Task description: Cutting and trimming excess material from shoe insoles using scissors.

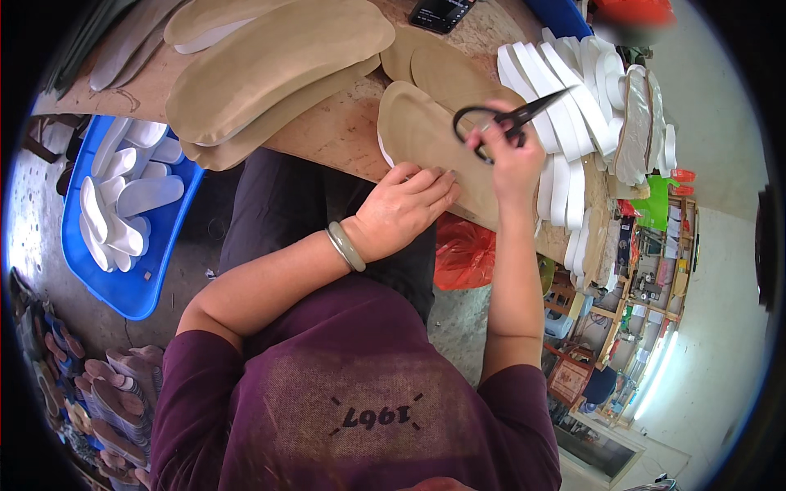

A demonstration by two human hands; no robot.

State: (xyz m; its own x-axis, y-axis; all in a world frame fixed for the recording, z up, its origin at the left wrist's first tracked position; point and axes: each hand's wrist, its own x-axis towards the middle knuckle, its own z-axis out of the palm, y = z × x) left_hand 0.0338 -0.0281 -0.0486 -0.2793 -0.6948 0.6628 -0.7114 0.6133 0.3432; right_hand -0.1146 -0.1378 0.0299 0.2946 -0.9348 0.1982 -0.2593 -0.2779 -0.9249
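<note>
I have the left forearm coming in from the lower left, elbow bent outward, with a bangle (pixel 345 245) around the wrist. The left hand (pixel 407 204) lies back-up at the near edge of the tan insole (pixel 430 135), which rests on the tabletop (pixel 327 151) in front of the body. Its fingers sit close together, slightly curled over that edge; the thumb is out of my sight, so I cannot tell whether they pinch the insole or only rest against it.

The right forearm rises almost straight up on the insole's right, and the right hand (pixel 512 159) hovers above the insole's right part. Its fingers are closed around black scissors (pixel 528 114), blades angled up and away to the right, toward the white soles (pixel 557 98) standing in rows right of the insole. Motion blurs these fingers, and I can't make out which of them pass through the handle loops.

Part of the insole is covered by both hands and the scissors. Left of it, a pile of tan insoles (pixel 278 65) overlaps so much that the lower pieces show only as rims. Beyond it, a phone (pixel 442 12) is cut off by my upper border. Below it, a red bag (pixel 465 254) is partly hidden by the tabletop.
</note>
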